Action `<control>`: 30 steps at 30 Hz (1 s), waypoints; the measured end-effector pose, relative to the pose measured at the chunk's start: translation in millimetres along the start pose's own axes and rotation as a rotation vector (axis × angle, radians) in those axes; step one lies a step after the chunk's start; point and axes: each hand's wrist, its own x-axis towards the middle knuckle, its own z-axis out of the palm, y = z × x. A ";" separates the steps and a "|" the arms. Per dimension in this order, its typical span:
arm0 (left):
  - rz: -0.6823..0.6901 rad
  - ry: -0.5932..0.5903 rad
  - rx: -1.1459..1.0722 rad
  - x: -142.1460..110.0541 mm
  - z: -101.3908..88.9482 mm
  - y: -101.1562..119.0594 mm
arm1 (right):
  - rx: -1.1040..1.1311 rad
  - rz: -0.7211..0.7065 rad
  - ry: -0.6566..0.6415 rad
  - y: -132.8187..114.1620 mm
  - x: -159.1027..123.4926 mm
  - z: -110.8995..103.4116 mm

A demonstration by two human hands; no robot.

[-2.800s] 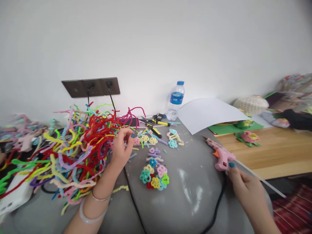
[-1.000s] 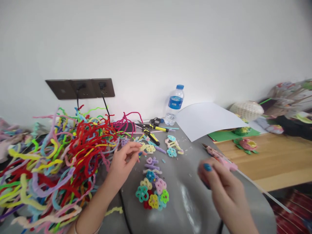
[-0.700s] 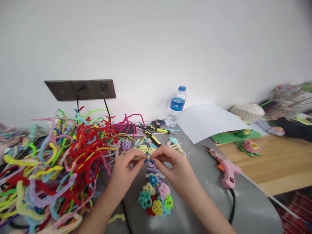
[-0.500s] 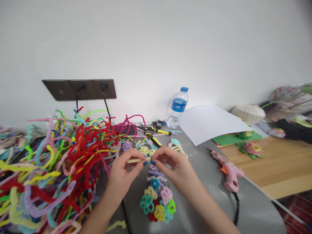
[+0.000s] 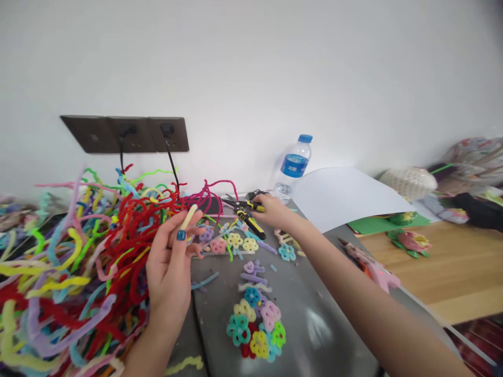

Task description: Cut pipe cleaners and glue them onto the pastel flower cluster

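Observation:
My left hand (image 5: 171, 267) is closed, pinching a short pale yellow piece of pipe cleaner (image 5: 188, 217) that points upward. Stretched toward the wall, my right hand (image 5: 271, 209) has its fingers around one handle of the yellow-and-black pliers (image 5: 251, 222), which still lie on the table. Below the hands sits a cluster of colourful pipe-cleaner flowers (image 5: 259, 343), with a purple stacked piece (image 5: 253, 277) above it. Loose flowers in pink (image 5: 218, 246) and yellow (image 5: 250, 244) lie between the hands. A pink glue gun (image 5: 379, 275) rests at the right, partly hidden by my right forearm.
A large heap of pipe cleaners (image 5: 129, 251) covers the left side. A water bottle (image 5: 293, 167) and white paper (image 5: 346, 196) are by the wall. Cords run from the wall sockets (image 5: 126, 134). A paper flower (image 5: 411, 242) lies on the wooden board (image 5: 451, 262) at the right.
My right hand let go of the glue gun, met my left hand at the pale yellow piece, then moved away to the pliers. My left hand has drawn back leftward with the piece.

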 end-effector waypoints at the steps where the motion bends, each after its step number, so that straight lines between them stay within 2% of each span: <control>1: 0.008 0.013 -0.006 0.4 0.8 1.4 | -0.054 0.005 -0.036 -1.9 2.8 4.6; 7: 0.063 0.057 -0.037 2.0 1.8 5.8 | -0.284 0.021 -0.126 -11.9 6.8 11.3; 13: 0.102 0.062 -0.028 2.5 -0.2 6.0 | -0.356 0.023 -0.151 -26.7 4.6 5.8; 17: 0.102 0.013 0.049 1.1 -4.1 2.2 | -0.340 0.028 -0.165 -32.3 4.2 -15.4; 21: 0.049 -0.092 0.101 0.3 -9.7 -1.5 | -0.329 0.051 -0.181 -27.2 -0.7 -51.7; 24: -0.003 -0.135 0.160 0.9 -12.3 -3.2 | -0.306 0.089 -0.207 -17.9 -17.6 -79.6; 27: -0.023 -0.174 0.199 2.5 -11.0 -2.0 | -0.236 0.181 -0.201 -7.7 -52.6 -100.2; 30: -0.022 -0.229 0.196 2.9 -7.0 2.1 | -0.072 0.343 0.046 5.0 -101.9 -109.4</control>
